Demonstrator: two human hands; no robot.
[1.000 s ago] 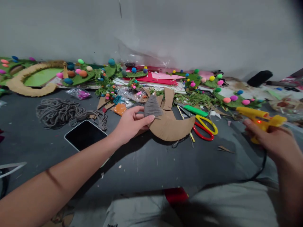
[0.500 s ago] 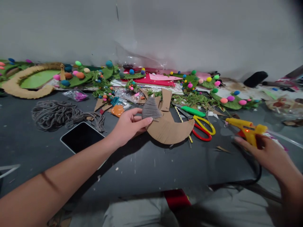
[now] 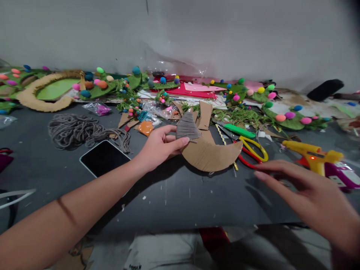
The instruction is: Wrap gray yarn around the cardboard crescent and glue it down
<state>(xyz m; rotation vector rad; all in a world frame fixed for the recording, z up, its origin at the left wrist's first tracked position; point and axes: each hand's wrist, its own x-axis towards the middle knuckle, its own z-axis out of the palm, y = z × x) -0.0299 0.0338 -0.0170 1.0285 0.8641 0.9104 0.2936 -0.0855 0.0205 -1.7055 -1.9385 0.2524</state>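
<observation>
Left hand (image 3: 160, 148): thumb and fingers pinching a brown cardboard crescent (image 3: 213, 155) by its left horn, thumb on the near face. That horn is wrapped in grey yarn (image 3: 187, 127) up toward the tip; the rest of the card is bare. Crescent held over the middle of the dark counter (image 3: 174, 202), curved belly toward the person.

Right hand (image 3: 312, 191): holding nothing visible; fingers loosely bent, thumb and forefinger slightly apart, outline a little blurred. Fingertips near the red handle of the scissors (image 3: 264, 152); whether they touch it, cannot tell.

Beyond the right hand, a yellow glue gun (image 3: 303, 150), red light glowing, beside a purple-and-white packet (image 3: 337, 174). Green-handled tool (image 3: 239, 131) just behind the scissors.

Left side: dark-screened phone (image 3: 104, 159) partly under the left forearm; tangled grey cord (image 3: 70, 131) behind it; orange packet (image 3: 145, 128) near the left knuckles. Along the wall, green leaf shapes (image 3: 292, 122) dotted with coloured balls, and a tan padded crescent (image 3: 28, 101) at far left.
</observation>
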